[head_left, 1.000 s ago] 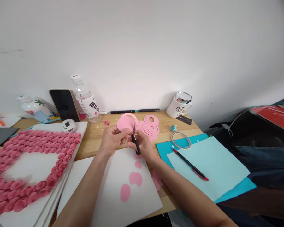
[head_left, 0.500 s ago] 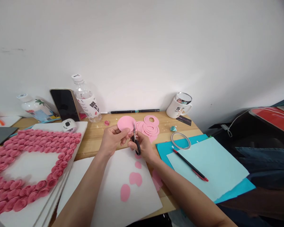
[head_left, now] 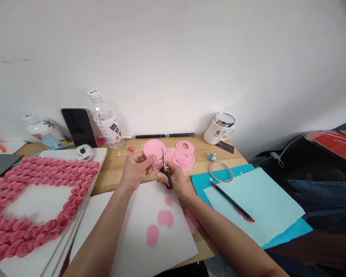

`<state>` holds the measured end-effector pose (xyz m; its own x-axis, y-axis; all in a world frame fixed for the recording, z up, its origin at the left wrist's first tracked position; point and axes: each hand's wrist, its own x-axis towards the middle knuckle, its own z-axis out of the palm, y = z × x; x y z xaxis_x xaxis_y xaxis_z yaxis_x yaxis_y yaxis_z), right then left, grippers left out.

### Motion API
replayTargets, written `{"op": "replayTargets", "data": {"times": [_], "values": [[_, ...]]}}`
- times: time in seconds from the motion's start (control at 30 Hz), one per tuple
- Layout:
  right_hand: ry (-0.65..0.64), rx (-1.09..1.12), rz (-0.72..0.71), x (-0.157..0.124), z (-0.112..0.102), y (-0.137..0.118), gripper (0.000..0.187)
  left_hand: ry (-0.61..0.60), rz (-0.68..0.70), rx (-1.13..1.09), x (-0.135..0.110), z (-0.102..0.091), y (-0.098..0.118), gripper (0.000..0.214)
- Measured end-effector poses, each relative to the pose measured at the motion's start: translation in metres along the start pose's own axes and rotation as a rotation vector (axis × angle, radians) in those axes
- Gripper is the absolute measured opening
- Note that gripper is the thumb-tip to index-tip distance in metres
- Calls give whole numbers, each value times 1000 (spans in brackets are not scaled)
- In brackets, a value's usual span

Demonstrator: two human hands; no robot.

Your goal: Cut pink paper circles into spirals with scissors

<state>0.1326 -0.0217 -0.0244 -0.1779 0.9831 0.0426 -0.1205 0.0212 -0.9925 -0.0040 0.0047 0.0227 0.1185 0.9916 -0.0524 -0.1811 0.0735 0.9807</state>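
My left hand (head_left: 137, 169) pinches a pink paper disc (head_left: 153, 149) and holds it up over the wooden desk (head_left: 115, 169). My right hand (head_left: 174, 177) grips small black-handled scissors (head_left: 165, 171), whose blades point up against the disc's right edge. Just behind the hands lies a pile of pink spiral-cut paper circles (head_left: 182, 154). Below them, pink paper scraps (head_left: 161, 221) lie on a white sheet (head_left: 132, 227).
A white board with a ring of pink paper roses (head_left: 37, 200) fills the left. At the back stand a phone (head_left: 79, 127), two bottles (head_left: 105, 121), a pen (head_left: 164, 135) and a mug (head_left: 220, 129). To the right lie blue paper sheets (head_left: 253, 200), a tape ring (head_left: 220, 171) and a red-black pen (head_left: 232, 201).
The loose curled strip seen above the disc a second ago is gone from view; the disc has turned slightly in my left hand. Both hands stay in place.
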Motion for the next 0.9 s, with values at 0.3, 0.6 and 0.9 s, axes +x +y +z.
{"op": "replayTargets", "data": {"times": [0.3, 0.6, 0.9], "values": [[-18, -7, -3, 1, 3, 2, 37, -49, 8, -6, 0, 1, -3, 23], [-21, 62, -85, 4, 0, 2, 46, -51, -38, 81, -2, 1, -3, 24], [-4, 44, -60, 3, 1, -3, 45, -55, -35, 51, -2, 2, -1, 20]]}}
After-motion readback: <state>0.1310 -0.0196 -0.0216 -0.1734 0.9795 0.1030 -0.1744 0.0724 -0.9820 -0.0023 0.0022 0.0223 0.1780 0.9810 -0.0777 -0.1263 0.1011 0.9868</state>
